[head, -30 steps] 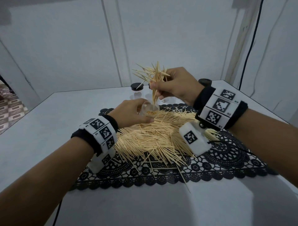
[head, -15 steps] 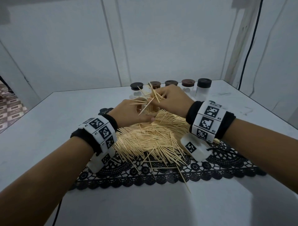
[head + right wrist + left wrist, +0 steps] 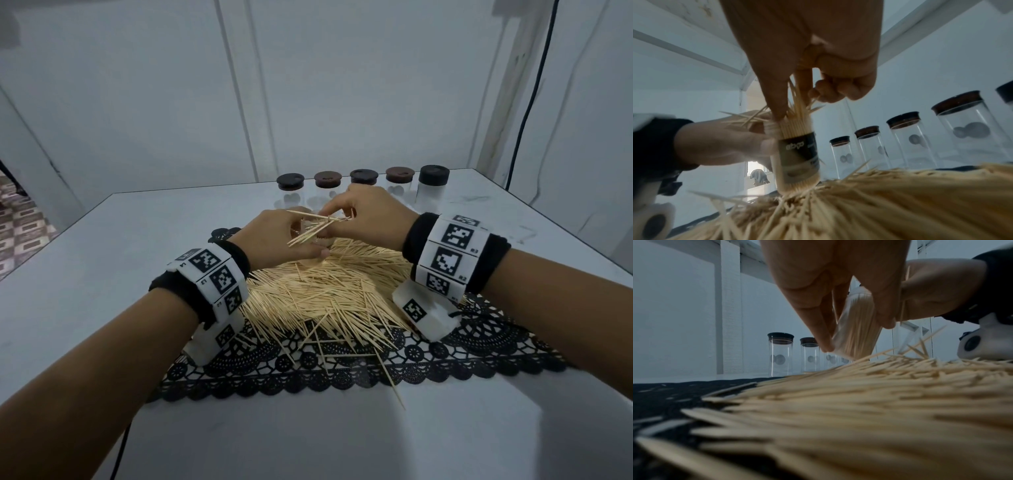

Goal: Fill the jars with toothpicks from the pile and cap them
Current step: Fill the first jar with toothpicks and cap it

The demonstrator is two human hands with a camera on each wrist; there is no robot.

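White table [image 3: 102, 246], lace mat [image 3: 479, 346]: left hand [image 3: 274, 240] gripped jar [image 3: 795, 152] on toothpick pile [image 3: 325, 294]; right hand [image 3: 370, 219] pinched toothpicks [image 3: 315, 229] at jar's mouth.

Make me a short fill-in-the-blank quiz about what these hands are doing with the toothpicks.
1. The left hand holds a clear ____ packed with toothpicks.
2. The right hand pinches a bunch of ____ at the jar's mouth.
3. Along the back stand ____ capped jars.
4. The pile lies on a black lace ____.

Missing words: jar; toothpicks; five; mat
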